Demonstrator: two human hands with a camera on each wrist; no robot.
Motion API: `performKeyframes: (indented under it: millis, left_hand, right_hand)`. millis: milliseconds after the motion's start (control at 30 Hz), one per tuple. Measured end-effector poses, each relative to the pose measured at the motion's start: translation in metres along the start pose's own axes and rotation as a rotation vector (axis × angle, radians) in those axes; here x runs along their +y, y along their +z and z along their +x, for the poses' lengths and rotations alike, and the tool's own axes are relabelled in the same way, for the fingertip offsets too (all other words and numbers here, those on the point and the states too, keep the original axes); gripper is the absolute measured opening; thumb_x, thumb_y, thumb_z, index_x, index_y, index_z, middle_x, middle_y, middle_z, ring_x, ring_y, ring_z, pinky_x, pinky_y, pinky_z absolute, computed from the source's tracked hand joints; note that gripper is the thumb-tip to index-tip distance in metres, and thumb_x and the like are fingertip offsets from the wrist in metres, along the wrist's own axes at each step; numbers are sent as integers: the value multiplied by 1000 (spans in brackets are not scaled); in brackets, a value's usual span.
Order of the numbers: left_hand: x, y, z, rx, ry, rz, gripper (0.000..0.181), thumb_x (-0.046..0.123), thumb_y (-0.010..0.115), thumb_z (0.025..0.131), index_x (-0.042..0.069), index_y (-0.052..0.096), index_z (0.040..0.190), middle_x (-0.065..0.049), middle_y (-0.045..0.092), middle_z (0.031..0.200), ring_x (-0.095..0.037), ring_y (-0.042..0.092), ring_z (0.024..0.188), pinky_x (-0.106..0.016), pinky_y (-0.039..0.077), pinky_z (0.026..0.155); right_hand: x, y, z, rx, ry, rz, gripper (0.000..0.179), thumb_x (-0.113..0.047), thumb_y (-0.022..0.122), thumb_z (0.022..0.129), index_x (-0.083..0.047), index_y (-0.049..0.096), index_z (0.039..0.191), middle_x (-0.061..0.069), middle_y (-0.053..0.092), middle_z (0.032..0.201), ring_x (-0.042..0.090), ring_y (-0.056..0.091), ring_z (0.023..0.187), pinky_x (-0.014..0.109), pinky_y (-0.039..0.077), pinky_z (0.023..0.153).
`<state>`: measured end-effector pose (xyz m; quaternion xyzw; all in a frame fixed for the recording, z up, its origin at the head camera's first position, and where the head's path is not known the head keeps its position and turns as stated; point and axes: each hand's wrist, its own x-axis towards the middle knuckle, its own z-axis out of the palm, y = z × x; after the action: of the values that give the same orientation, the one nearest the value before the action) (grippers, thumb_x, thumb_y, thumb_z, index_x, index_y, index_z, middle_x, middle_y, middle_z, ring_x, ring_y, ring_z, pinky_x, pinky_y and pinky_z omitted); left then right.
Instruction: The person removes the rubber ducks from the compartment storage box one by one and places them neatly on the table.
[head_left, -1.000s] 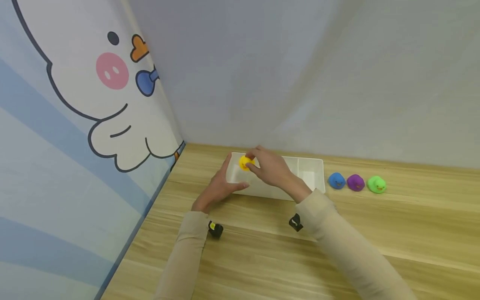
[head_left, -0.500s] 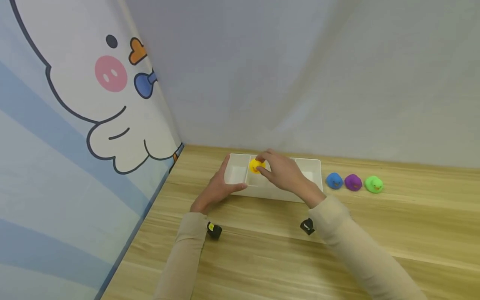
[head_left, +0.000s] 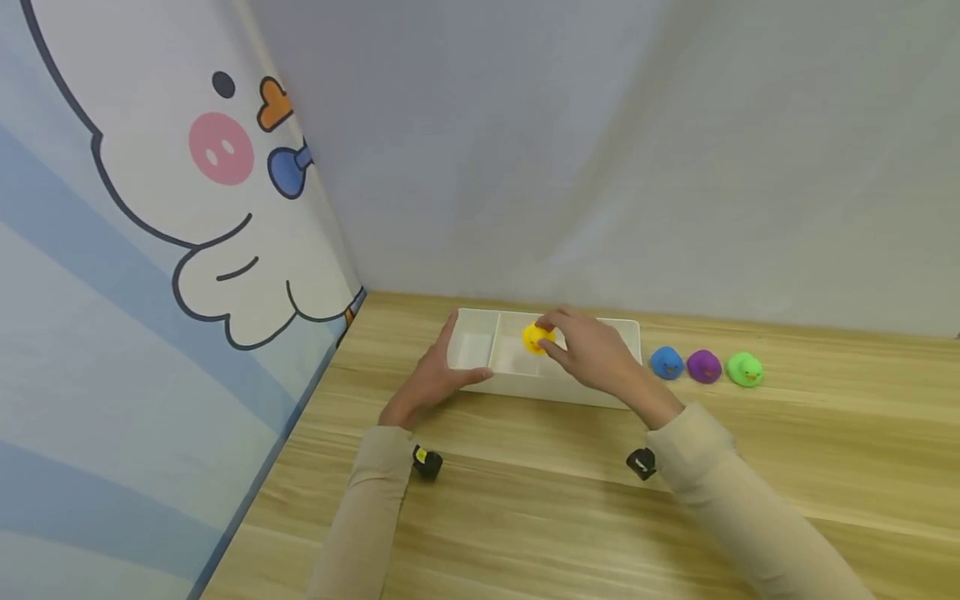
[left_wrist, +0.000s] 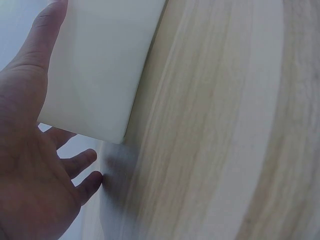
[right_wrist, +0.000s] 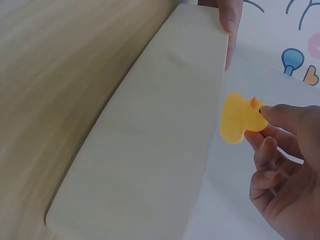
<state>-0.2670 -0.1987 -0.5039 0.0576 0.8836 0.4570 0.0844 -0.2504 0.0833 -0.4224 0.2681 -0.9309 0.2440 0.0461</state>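
A long white box (head_left: 562,389) with compartments lies on the wooden table. My left hand (head_left: 437,372) rests at its left end, thumb along the front rim and straight fingers against the end wall. In the left wrist view the other fingers (left_wrist: 89,187) spread apart, off the box. With thumb and fingertips my right hand (head_left: 600,350) pinches a yellow rubber duck (head_left: 536,338) by its head. The duck hangs over the middle compartment, clear of the rim in the right wrist view. My right hand hides part of the box's right end.
Right of the box stand a blue duck (head_left: 667,363), a purple duck (head_left: 704,367) and a green duck (head_left: 746,369) in a row. A pale curtain (head_left: 600,167) hangs behind the table. A cartoon-printed cloth (head_left: 150,333) borders the left side.
My right hand has carried the yellow duck rightward, from over the left compartment to over the middle one. My left hand stays at the box's left end.
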Motion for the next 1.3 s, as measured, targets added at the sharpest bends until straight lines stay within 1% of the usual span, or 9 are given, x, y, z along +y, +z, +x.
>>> performKeyframes:
  millis: [133, 333, 467, 767, 867, 933, 1067, 1167, 1300]
  left_hand:
    - [1, 0, -2, -13, 0, -1, 123, 53, 85, 78, 47, -5, 161, -9, 20, 172, -35, 32, 154, -57, 28, 125]
    - [-1, -1, -1, -11, 1, -5, 122, 55, 84, 78, 49, -6, 160, -7, 17, 173, -34, 26, 157, -58, 26, 126]
    - [0, -1, -3, -15, 4, -4, 122, 56, 84, 78, 50, -7, 159, -4, 11, 174, -35, 20, 159, -59, 23, 127]
    - [1, -1, -3, -17, 11, 0, 123, 57, 84, 77, 47, -6, 160, -4, 10, 174, -35, 20, 159, -59, 23, 127]
    - [1, -1, -2, -17, 17, 3, 124, 59, 84, 77, 46, -6, 161, -6, 11, 174, -36, 21, 158, -59, 23, 127]
    - [0, -1, -2, -12, 18, 2, 124, 59, 84, 76, 47, -6, 161, -6, 13, 174, -35, 22, 158, -59, 24, 127]
    - [-1, -1, -1, -7, 15, 12, 124, 59, 84, 76, 47, -5, 161, -7, 16, 173, -35, 24, 157, -58, 25, 126]
    - [-1, 0, 0, -7, 13, 17, 125, 60, 84, 75, 45, -5, 162, -8, 16, 173, -36, 24, 157, -59, 25, 126]
    - [-2, 0, 0, -7, 8, 11, 126, 61, 84, 75, 45, -4, 162, -7, 14, 174, -37, 22, 158, -61, 24, 126]
  right_hand:
    - [6, -3, -5, 2, 4, 2, 33, -24, 69, 99, -7, 67, 127, 10, 69, 127, 30, 71, 109, 45, 60, 86]
    - [13, -8, -12, 7, 12, 9, 33, -22, 68, 98, -5, 67, 126, 11, 70, 126, 32, 69, 113, 48, 59, 89]
    - [17, -9, -16, 5, 17, 0, 33, -22, 68, 99, -4, 67, 127, 12, 70, 127, 32, 70, 111, 47, 59, 86]
    - [27, -15, -29, 20, 35, 8, 33, -21, 66, 100, -2, 66, 128, 14, 69, 126, 32, 69, 96, 45, 58, 77]
    - [30, -17, -33, 31, 33, 13, 32, -20, 66, 100, -2, 66, 127, 16, 69, 125, 30, 68, 91, 43, 57, 75]
    - [33, -18, -35, 36, 33, 11, 32, -20, 66, 100, -2, 66, 127, 15, 69, 125, 27, 66, 88, 40, 56, 74]
    - [36, -22, -38, 35, 46, 16, 32, -20, 66, 100, -4, 66, 128, 12, 70, 124, 19, 62, 79, 31, 51, 64]
    - [39, -26, -42, 30, 53, 30, 32, -21, 65, 100, -5, 66, 128, 12, 70, 124, 16, 58, 77, 27, 47, 63]
    - [43, -32, -47, 24, 66, 40, 33, -20, 65, 101, -5, 66, 129, 14, 68, 127, 17, 57, 79, 27, 46, 63]
